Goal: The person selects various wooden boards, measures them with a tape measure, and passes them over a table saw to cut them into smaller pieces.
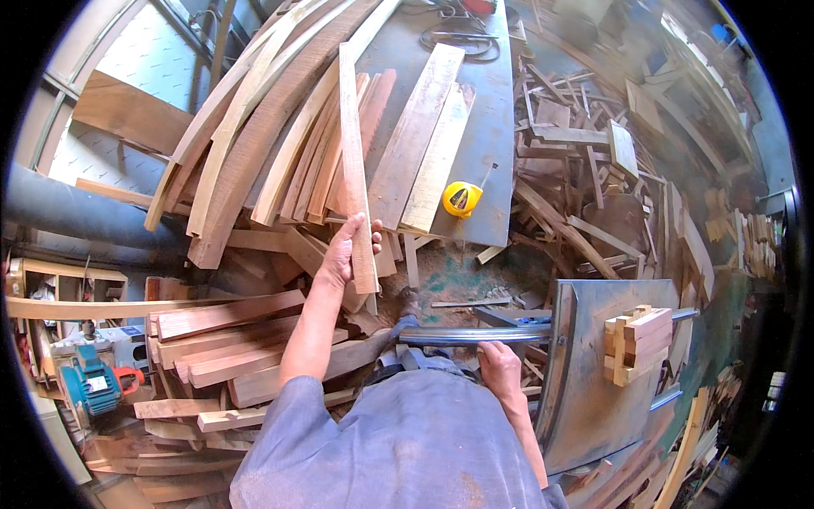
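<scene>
My left hand (pixel 341 253) is closed around the lower part of a long, narrow wooden strip (pixel 353 161). The strip points away from me, above several cut boards on a grey tabletop. Down by my right side, my right hand (pixel 500 370) is closed with curled fingers, next to a shiny metal rail (pixel 462 336). Whatever those fingers hold, if anything, is hidden. Right of the strip lie a wide brown board (pixel 418 136) and a paler board (pixel 439 165). A yellow tape measure (pixel 461 199) sits beside them, its blade end sticking out a little.
Curved timbers (pixel 271 127) are heaped at the table's left. Stacked planks (pixel 229 339) lie beside my left arm, near a teal motor (pixel 87 382). On my right stands a metal machine table (pixel 585 365) with a small bundle of wooden blocks (pixel 638 343). Wood offcuts (pixel 585 178) pile up beyond.
</scene>
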`<action>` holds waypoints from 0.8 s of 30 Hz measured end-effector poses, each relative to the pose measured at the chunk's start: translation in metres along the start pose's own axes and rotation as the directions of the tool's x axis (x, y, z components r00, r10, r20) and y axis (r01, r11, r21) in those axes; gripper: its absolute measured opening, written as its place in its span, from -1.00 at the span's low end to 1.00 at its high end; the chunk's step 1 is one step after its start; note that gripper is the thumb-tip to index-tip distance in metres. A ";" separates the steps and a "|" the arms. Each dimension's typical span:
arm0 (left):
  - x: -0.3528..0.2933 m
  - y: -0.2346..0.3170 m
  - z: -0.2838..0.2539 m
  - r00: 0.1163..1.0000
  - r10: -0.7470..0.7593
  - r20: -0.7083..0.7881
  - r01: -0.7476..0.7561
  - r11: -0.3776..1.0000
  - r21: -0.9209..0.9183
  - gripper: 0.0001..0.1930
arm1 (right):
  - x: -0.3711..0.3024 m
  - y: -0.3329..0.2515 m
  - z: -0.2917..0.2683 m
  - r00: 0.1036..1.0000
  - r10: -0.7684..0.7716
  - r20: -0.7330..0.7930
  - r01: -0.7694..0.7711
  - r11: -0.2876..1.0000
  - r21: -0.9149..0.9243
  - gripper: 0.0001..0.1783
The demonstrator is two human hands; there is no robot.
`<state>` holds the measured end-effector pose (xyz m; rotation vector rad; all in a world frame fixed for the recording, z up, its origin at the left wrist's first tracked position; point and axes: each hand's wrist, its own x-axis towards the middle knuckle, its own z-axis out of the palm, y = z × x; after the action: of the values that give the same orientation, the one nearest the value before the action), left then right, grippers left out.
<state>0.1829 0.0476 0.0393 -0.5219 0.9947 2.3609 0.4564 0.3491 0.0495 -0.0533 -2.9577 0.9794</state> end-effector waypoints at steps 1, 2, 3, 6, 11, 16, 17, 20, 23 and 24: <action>-0.002 -0.007 0.005 1.000 0.007 0.010 -0.007 1.000 -0.002 -0.57 | -0.002 0.000 -0.001 1.000 0.003 -0.007 -0.003 1.000 0.000 -0.79; -0.003 -0.013 0.010 1.000 0.015 0.020 -0.015 1.000 -0.003 -0.57 | -0.002 0.000 -0.002 1.000 0.023 0.002 -0.023 1.000 0.018 -0.79; -0.005 -0.021 0.012 0.997 -0.041 0.070 0.046 0.997 -0.068 -0.57 | -0.003 0.000 -0.001 1.000 0.022 -0.005 -0.022 1.000 0.013 -0.79; -0.008 -0.042 0.018 0.980 -0.116 0.161 0.137 0.982 -0.129 -0.61 | 0.001 -0.004 -0.005 1.000 0.028 0.003 -0.028 1.000 0.008 -0.79; -0.019 -0.071 0.037 0.973 -0.136 0.188 0.172 0.966 -0.194 -0.51 | 0.005 -0.006 -0.002 0.999 0.032 0.018 -0.032 0.999 0.033 -0.78; -0.021 -0.078 0.052 0.982 -0.092 0.163 0.136 0.950 -0.282 -0.24 | 0.013 -0.023 -0.006 0.942 0.304 0.143 -0.336 0.856 0.393 -0.77; -0.021 -0.078 0.053 0.983 -0.098 0.157 0.142 0.944 -0.299 -0.22 | 0.014 -0.025 -0.007 0.923 0.338 0.184 -0.385 0.819 0.427 -0.76; -0.022 -0.076 0.059 0.984 -0.101 0.150 0.139 0.952 -0.272 -0.18 | 0.017 -0.027 -0.009 0.879 0.384 0.283 -0.477 0.710 0.518 -0.70; -0.021 -0.077 0.060 0.979 -0.117 0.165 0.162 0.943 -0.291 -0.20 | 0.023 -0.025 -0.009 0.788 0.420 0.451 -0.611 0.438 0.659 -0.71; -0.020 -0.078 0.060 0.978 -0.124 0.168 0.170 0.939 -0.299 -0.21 | 0.028 -0.027 -0.011 0.778 0.391 0.492 -0.624 0.385 0.680 -0.66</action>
<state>0.2361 0.1322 0.0468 -0.5104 0.4989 2.3909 0.4280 0.3355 0.0746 -0.9445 -2.2848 2.5354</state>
